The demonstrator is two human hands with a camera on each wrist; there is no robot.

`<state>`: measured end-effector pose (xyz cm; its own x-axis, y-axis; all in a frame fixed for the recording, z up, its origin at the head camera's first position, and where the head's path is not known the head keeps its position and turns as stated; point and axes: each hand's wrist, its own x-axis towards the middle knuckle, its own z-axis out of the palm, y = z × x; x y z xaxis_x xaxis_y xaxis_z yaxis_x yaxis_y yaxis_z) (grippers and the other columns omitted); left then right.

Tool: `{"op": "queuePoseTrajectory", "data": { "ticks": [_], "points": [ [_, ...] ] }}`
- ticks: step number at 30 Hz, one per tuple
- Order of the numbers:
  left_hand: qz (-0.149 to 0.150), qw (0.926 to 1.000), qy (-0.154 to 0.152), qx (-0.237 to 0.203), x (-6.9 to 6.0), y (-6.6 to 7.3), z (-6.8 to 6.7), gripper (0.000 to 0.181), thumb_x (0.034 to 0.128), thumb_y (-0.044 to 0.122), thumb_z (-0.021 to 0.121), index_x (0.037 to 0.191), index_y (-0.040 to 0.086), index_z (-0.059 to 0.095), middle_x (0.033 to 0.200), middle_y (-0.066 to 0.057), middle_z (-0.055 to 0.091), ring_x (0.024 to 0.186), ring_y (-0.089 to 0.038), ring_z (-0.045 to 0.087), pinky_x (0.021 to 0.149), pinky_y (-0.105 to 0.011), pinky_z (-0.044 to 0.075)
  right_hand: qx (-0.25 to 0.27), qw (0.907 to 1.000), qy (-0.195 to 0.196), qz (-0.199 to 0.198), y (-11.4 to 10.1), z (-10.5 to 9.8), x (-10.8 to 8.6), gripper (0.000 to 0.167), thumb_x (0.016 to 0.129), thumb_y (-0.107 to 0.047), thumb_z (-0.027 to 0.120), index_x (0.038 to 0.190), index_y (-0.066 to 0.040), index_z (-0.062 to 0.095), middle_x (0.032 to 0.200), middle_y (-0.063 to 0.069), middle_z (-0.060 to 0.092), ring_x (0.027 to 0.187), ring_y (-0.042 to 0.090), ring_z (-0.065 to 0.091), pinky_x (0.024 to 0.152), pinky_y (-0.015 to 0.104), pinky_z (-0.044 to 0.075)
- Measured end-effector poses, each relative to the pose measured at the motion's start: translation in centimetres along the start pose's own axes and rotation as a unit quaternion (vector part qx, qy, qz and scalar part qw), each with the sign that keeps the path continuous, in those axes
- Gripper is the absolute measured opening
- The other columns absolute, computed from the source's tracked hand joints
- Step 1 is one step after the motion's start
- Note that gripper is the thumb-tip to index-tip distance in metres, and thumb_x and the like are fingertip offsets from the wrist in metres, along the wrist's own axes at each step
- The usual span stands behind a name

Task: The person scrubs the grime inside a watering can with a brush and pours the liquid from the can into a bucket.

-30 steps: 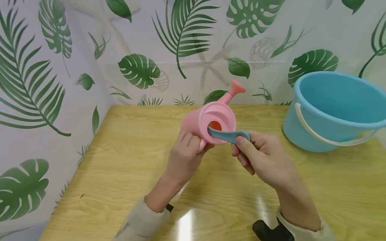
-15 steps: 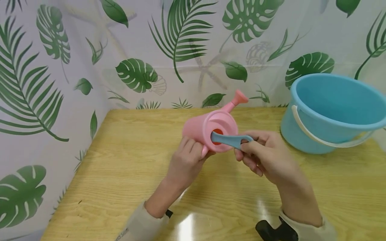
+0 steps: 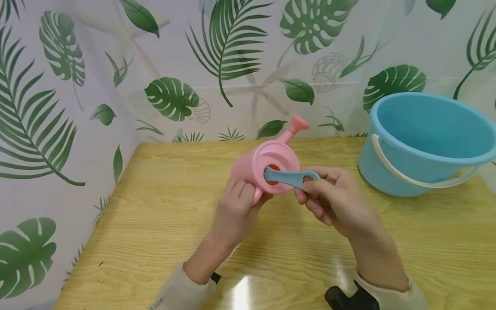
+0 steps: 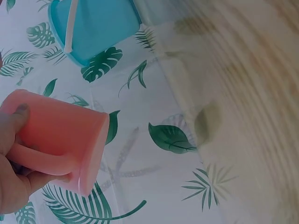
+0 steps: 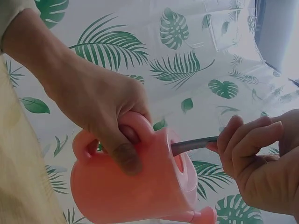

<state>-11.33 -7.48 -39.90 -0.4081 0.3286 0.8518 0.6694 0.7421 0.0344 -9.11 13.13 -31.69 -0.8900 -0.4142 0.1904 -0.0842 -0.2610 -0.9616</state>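
Sleeves [image 3: 186,287], pale: covering both forearms; a black device [image 3: 360,298] is sitting at the right cuff.
Left hand [image 3: 234,211]: closing firmly round the handle [image 4: 42,161] of a watering can.
Right hand [image 3: 342,202]: pinching the looped end of a utensil between thumb and fingers.
Utensil [image 3: 286,177], blue-grey: its other end is entering the can's opening.
Watering can [image 3: 244,165], pink: tilting over the table, spout pointing away and rightward.
Table [image 3: 162,206], wood-grained: lying beneath.
Bucket [image 3: 387,183], light blue, white-handled: standing at right.
Sheet [image 3: 128,99], leaf-printed: hanging behind.
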Motion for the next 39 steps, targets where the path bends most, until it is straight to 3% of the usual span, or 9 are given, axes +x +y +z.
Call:
{"op": "queuePoseTrajectory", "data": {
  "ticks": [2, 8, 14, 19, 23, 26, 32, 36, 39],
  "points": [
    [-0.001, 1.0, 0.001, 0.002, 0.1, 0.0, -0.1, 0.045, 0.0758, 0.022, 0.087, 0.072, 0.006, 0.045, 0.065, -0.004, 0.045, 0.065, -0.018, 0.045, 0.054, -0.022, 0.04, -0.003, 1.0, 0.0, 0.0, 0.0, 0.1, 0.0, 0.024, 0.097, 0.005, 0.046, 0.082, 0.0, 0.064, 0.067, 0.002, 0.059, 0.041, 0.013, 0.034, 0.033, 0.028, 0.018],
    [0.035, 0.9986, 0.015, 0.036, 0.1, 0.6, -0.1, 0.041, 0.083, 0.027, 0.081, 0.071, 0.006, 0.048, 0.063, -0.002, 0.046, 0.061, -0.017, 0.046, 0.057, -0.022, 0.041, -0.041, 0.9991, 0.011, 0.01, 0.5, 1.4, 0.3, 0.022, 0.096, 0.003, 0.05, 0.077, 0.001, 0.06, 0.055, 0.0, 0.049, 0.04, 0.013, 0.031, 0.033, 0.03, 0.017],
    [0.009, 0.9999, 0.004, 0.014, 0.2, 0.7, -0.4, 0.043, 0.0788, 0.024, 0.085, 0.072, 0.006, 0.047, 0.065, -0.004, 0.046, 0.065, -0.019, 0.047, 0.055, -0.023, 0.042, -0.009, 0.9997, -0.008, -0.023, 0.2, 0.5, -0.4, 0.026, 0.099, 0.005, 0.046, 0.08, -0.002, 0.064, 0.061, -0.001, 0.052, 0.042, 0.018, 0.026, 0.034, 0.033, 0.011],
    [0.002, 0.9999, -0.001, 0.01, 0.3, 0.4, -0.6, 0.044, 0.0762, 0.025, 0.087, 0.072, 0.006, 0.047, 0.064, -0.003, 0.046, 0.064, -0.018, 0.046, 0.056, -0.022, 0.041, -0.034, 0.9972, -0.035, -0.057, 0.0, 0.1, -0.6, 0.025, 0.1, 0.007, 0.046, 0.083, 0.001, 0.064, 0.063, 0.001, 0.055, 0.042, 0.021, 0.025, 0.033, 0.031, 0.011],
    [0.023, 0.9996, -0.001, 0.015, 0.2, 0.7, -0.5, 0.044, 0.0777, 0.029, 0.085, 0.07, 0.007, 0.047, 0.062, -0.003, 0.046, 0.062, -0.018, 0.046, 0.056, -0.023, 0.042, -0.072, 0.9964, -0.029, -0.034, 0.2, 0.4, -0.2, 0.02, 0.099, 0.004, 0.051, 0.081, 0.006, 0.061, 0.058, 0.0, 0.049, 0.041, 0.02, 0.024, 0.035, 0.032, 0.012],
    [0.035, 0.9993, 0.002, 0.013, 0.1, 0.9, -0.5, 0.044, 0.0799, 0.03, 0.083, 0.07, 0.007, 0.047, 0.062, -0.002, 0.045, 0.062, -0.017, 0.046, 0.055, -0.022, 0.042, -0.078, 0.9965, -0.027, -0.017, 0.4, 0.4, 0.1, 0.021, 0.098, 0.003, 0.052, 0.08, 0.003, 0.062, 0.057, 0.0, 0.046, 0.042, 0.02, 0.023, 0.037, 0.032, 0.012],
    [0.041, 0.9991, 0.01, 0.003, 0.2, 0.6, -0.6, 0.043, 0.0794, 0.026, 0.084, 0.072, 0.005, 0.047, 0.064, -0.003, 0.044, 0.064, -0.018, 0.045, 0.056, -0.021, 0.042, -0.035, 0.9959, -0.063, -0.054, 0.2, -0.8, -0.3, 0.027, 0.099, 0.009, 0.044, 0.084, 0.0, 0.064, 0.065, 0.003, 0.052, 0.042, 0.02, 0.022, 0.035, 0.031, 0.011],
    [0.047, 0.9988, 0.015, -0.002, 0.4, 0.3, -0.7, 0.043, 0.0792, 0.026, 0.084, 0.071, 0.006, 0.046, 0.063, -0.003, 0.043, 0.064, -0.018, 0.044, 0.057, -0.022, 0.041, -0.06, 0.9939, -0.069, -0.062, 0.0, -1.1, -0.5, 0.022, 0.097, 0.011, 0.046, 0.083, 0.005, 0.062, 0.061, 0.006, 0.048, 0.041, 0.02, 0.022, 0.035, 0.03, 0.013],
    [0.063, 0.9978, 0.02, -0.001, 0.5, 0.4, -0.7, 0.041, 0.0862, 0.03, 0.078, 0.07, 0.007, 0.047, 0.063, -0.002, 0.043, 0.063, -0.017, 0.044, 0.056, -0.021, 0.041, -0.1, 0.9923, -0.06, -0.043, 0.0, -0.9, -0.2, 0.018, 0.096, 0.009, 0.051, 0.082, 0.005, 0.062, 0.06, 0.001, 0.051, 0.041, 0.02, 0.023, 0.035, 0.031, 0.014]
  ]
}}
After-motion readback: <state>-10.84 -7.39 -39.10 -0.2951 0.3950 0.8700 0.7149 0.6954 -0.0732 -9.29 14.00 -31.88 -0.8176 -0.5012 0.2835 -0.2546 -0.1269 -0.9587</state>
